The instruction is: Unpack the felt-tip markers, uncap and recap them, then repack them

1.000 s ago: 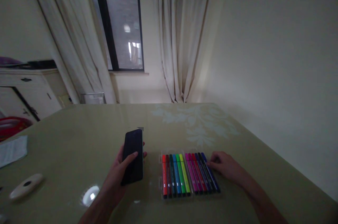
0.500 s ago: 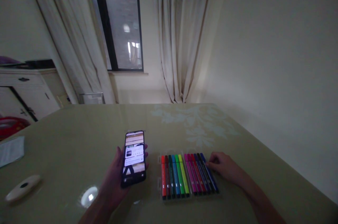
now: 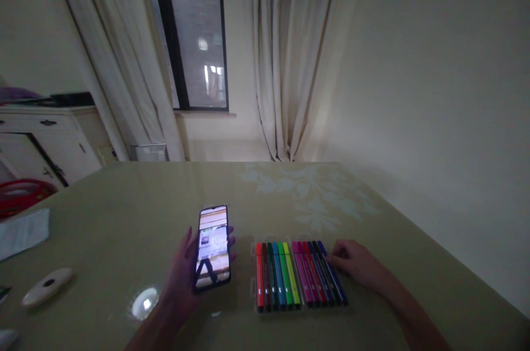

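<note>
My left hand (image 3: 182, 274) is wrapped round a smartphone (image 3: 212, 251), whose lit screen faces me and whose top leans away. Just right of it on the table, a clear plastic case (image 3: 282, 311) holds a row of markers (image 3: 278, 276) in two groups. They run from orange through greens and yellow on the left to pink, red, black and dark blue on the right. My right hand (image 3: 351, 260) rests at the case's right edge, fingers curled. Its fingertips meet the outermost dark blue marker (image 3: 331, 271); whether they pinch anything is hidden.
A pale oval object (image 3: 47, 287) with a dark spot lies on the table (image 3: 144, 202) at left, near folded paper (image 3: 25, 234). A red basket (image 3: 27, 196) stands beyond the left edge, before a white cabinet (image 3: 62, 141). A wall (image 3: 434, 119) runs along the right.
The view has swung slightly left, so everything sits a little further right. The phone's screen looks somewhat different. Both hands keep their places by the phone and markers.
</note>
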Tool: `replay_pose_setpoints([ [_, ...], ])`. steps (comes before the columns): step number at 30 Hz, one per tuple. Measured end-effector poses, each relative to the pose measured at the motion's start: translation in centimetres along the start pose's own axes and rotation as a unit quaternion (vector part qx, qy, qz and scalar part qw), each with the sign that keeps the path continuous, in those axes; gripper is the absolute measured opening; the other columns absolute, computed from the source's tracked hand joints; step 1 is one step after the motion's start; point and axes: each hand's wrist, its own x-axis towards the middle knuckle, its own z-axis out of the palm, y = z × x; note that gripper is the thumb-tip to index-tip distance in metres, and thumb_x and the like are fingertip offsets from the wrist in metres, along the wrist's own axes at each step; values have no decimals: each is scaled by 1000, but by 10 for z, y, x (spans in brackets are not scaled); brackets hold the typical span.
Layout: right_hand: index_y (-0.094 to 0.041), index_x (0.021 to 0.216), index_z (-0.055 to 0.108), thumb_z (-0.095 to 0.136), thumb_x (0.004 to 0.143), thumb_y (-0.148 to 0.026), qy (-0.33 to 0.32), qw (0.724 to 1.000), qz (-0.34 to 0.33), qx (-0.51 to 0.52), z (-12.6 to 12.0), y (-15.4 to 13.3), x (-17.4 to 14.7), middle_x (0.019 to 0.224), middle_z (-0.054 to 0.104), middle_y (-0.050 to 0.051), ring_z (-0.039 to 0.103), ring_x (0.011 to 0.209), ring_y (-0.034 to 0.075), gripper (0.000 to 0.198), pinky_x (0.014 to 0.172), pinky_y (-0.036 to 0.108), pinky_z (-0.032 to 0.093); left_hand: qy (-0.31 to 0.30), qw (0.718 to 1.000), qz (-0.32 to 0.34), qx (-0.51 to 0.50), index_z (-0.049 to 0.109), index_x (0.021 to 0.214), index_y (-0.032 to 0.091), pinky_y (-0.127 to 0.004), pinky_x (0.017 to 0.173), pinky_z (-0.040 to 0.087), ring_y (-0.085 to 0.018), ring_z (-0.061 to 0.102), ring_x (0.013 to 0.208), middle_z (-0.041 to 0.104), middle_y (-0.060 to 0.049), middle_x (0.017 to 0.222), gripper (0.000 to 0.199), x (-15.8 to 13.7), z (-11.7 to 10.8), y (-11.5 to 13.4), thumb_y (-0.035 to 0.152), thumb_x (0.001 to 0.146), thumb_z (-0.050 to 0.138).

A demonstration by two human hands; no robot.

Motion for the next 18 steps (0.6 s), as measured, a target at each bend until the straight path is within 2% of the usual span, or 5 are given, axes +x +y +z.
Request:
replay_pose_setpoints([
  [2, -20, 74, 66, 65, 85, -32, 3, 1000, -2, -7, 1, 3, 1, 78, 72, 5, 66, 75, 21, 17, 65, 28, 43, -7, 1000, 6, 13, 55, 145, 17, -40, 78, 65, -31, 77, 104, 74, -15, 130, 55, 1, -2, -1, 34, 93, 63],
  [6, -21, 73, 67, 67, 84, -33, 6, 1000, -11, -6, 1, 5, 3, 78, 73, 5, 66, 76, 21, 17, 67, 28, 44, -18, 998, 30, 55, 55, 145, 21, -33, 73, 63, -27, 80, 90, 75, -14, 128, 67, 5, -7, -4, 21, 80, 74],
  [12, -22, 71, 63, 56, 91, -35, 49, 998, -17, -24, -3, -5, 2, 77, 73, 6, 66, 75, 22, 25, 67, 29, 44, -17, 996, 58, 71, 63, 135, 22, -33, 79, 61, -29, 75, 106, 72, -12, 134, 67, 6, -9, -7, 22, 70, 81],
  [18, -22, 69, 59, 55, 91, -35, 75, 996, -16, -41, 2, -10, 3, 74, 72, 7, 66, 72, 21, 26, 66, 30, 43, -23, 993, 57, 102, 65, 133, 21, -31, 75, 60, -27, 78, 96, 78, -13, 121, 65, 4, -10, -7, 27, 71, 85],
])
